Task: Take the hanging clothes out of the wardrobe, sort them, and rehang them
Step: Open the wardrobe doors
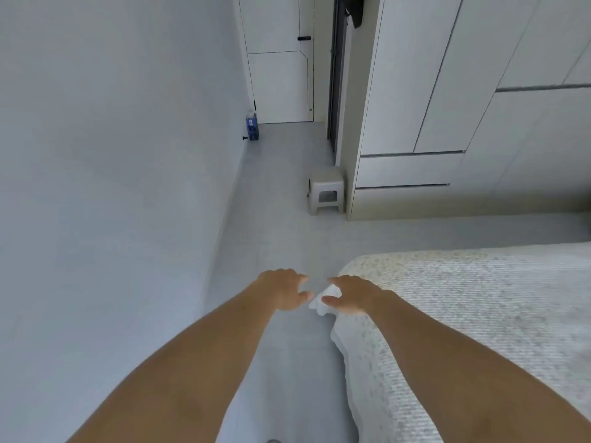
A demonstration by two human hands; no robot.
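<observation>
Legible text: none in this view.
Small blue-and-white package (252, 126) on the floor by the left wall: carries a pale label, its print too small and blurred to read.
White wardrobe doors (425, 75): plain, unmarked.

Both hands outstretched beside bed (479, 314)

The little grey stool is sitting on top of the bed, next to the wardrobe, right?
Not quite. The head view shows the little grey stool standing on the floor, not on the bed. It is next to the wardrobe, as you said.
</observation>
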